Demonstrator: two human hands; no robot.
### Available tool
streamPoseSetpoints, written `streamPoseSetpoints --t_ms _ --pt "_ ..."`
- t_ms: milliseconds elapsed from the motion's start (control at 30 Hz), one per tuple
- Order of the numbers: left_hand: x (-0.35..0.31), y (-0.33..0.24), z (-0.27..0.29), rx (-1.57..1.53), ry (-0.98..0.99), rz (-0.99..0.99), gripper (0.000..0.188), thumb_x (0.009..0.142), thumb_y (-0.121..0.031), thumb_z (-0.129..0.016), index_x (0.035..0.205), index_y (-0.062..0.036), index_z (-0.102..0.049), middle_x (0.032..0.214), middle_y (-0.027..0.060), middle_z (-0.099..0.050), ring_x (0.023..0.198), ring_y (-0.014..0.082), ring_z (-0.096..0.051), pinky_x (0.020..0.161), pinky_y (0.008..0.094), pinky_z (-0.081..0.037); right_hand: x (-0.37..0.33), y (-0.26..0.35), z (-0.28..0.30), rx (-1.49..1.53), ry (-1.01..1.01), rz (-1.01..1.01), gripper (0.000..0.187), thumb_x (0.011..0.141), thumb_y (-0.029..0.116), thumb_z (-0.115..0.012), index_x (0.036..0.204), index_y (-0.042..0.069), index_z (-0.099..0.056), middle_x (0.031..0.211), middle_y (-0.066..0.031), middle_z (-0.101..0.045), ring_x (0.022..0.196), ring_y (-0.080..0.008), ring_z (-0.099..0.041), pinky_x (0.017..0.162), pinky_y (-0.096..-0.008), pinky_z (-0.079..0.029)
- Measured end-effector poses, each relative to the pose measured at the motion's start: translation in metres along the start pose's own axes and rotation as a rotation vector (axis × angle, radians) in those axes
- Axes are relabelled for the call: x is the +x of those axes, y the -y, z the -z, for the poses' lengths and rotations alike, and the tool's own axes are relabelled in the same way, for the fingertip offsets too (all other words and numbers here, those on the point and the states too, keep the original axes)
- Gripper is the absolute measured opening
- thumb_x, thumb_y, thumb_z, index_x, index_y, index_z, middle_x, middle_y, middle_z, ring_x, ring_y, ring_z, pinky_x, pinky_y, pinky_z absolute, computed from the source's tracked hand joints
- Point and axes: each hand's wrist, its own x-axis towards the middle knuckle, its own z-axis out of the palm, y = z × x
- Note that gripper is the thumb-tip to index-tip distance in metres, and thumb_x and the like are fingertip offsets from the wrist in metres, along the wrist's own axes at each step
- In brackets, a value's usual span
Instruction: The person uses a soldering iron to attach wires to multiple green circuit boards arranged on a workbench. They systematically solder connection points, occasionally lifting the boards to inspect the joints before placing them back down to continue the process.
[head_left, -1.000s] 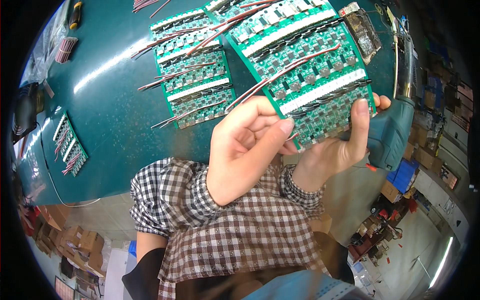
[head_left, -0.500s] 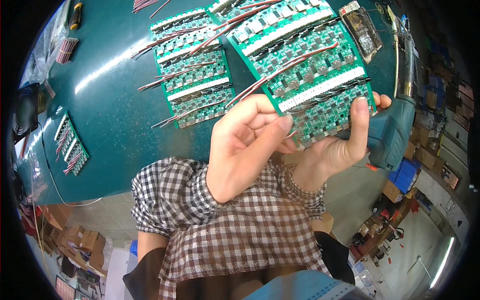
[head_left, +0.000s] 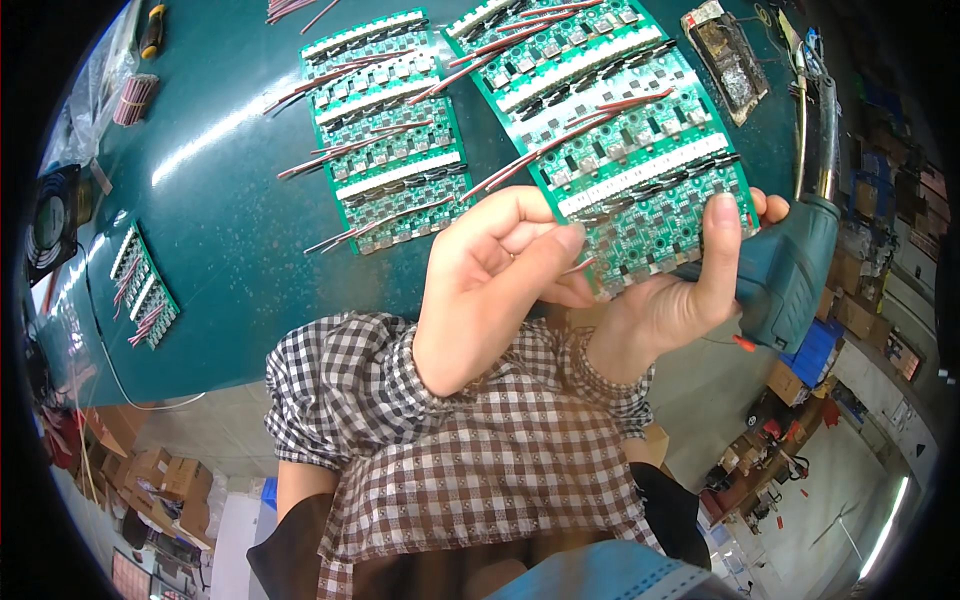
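Between my two hands is a large green circuit board panel (head_left: pixel 640 180), its near edge toward me and its far end raised over the table. My left hand (head_left: pixel 495 275) pinches the near left corner with thumb and fingers. At the near right corner, my right hand (head_left: pixel 680 285) grips with the thumb on top and fingers beneath. Red and dark wires (head_left: pixel 560 140) stick out from the panel's left side, along with white connector rows and black parts. A second board panel (head_left: pixel 385 140) with similar wires lies on the table to the left.
On the green table (head_left: pixel 240 260) lie a small board piece (head_left: pixel 143 285), a bundle of wires (head_left: pixel 135 100) and a screwdriver (head_left: pixel 152 32). A dirty soldering sponge tray (head_left: pixel 727 62) sits far right, near a teal-handled heat tool (head_left: pixel 795 270). A black fan (head_left: pixel 55 220) stands at left.
The far end of the held panel has dipped slightly away from me, with light glinting across its middle. Both hands keep their grip.
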Motion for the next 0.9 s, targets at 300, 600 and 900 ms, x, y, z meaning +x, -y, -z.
streamPoseSetpoints --t_ms 300,600,900 --pt "0.003 0.004 0.005 0.065 0.037 -0.023 0.012 0.093 -0.01 -0.051 0.096 0.0013 -0.053 0.085 0.0126 -0.065 0.072 0.0194 -0.067 0.064 0.0272 -0.057 0.0 -0.002 0.003 -0.032 0.022 0.051 0.046 0.072 -0.008 -0.063 0.114 0.0 -0.048 0.104 -0.0079 -0.052 0.092 -0.0135 -0.051 0.085 -0.0281 -0.044" --pt "0.004 0.003 0.001 -0.001 -0.004 -0.011 0.009 0.093 -0.009 -0.054 0.095 -0.0001 -0.055 0.078 0.0064 -0.063 0.067 0.0115 -0.063 0.061 0.022 -0.053 0.002 -0.005 0.005 -0.046 0.007 0.062 0.049 0.072 -0.009 -0.063 0.118 0.001 -0.047 0.107 -0.0077 -0.052 0.094 -0.0138 -0.051 0.087 -0.0293 -0.044" --pt "0.014 -0.012 0.024 0.159 0.011 -0.009 0.013 0.093 -0.014 -0.055 0.095 -0.0023 -0.052 0.082 0.0069 -0.062 0.069 0.0148 -0.064 0.062 0.0248 -0.055 0.029 -0.001 0.053 -0.151 0.181 0.072 0.042 0.08 -0.001 -0.063 0.119 0.002 -0.047 0.105 -0.0089 -0.055 0.089 -0.0213 -0.061 0.075 -0.0336 -0.056"
